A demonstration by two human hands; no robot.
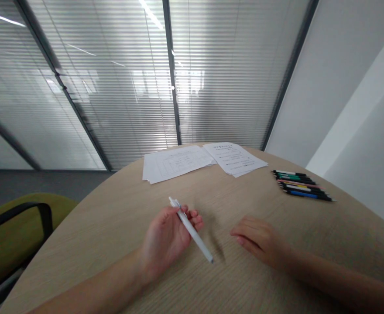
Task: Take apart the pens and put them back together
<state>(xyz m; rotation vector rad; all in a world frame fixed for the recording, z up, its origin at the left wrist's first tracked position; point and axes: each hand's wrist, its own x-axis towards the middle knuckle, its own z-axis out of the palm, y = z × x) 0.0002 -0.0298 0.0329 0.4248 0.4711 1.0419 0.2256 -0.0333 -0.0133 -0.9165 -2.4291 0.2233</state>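
My left hand [169, 237] rests on the round wooden table [113, 226], palm up, fingers curled around a white pen [192, 231]. The pen's clip end points away from me and its tip points toward me, down to the right. My right hand [259, 240] lies flat on the table just right of the pen's tip, fingers stretched toward the left, holding nothing.
Two stacks of printed paper sheets [179, 162] [236, 158] lie at the table's far edge. A row of several coloured pens [301, 185] lies at the right. A yellow-green chair with a black armrest [18, 218] stands at the left. Glass walls with blinds rise behind.
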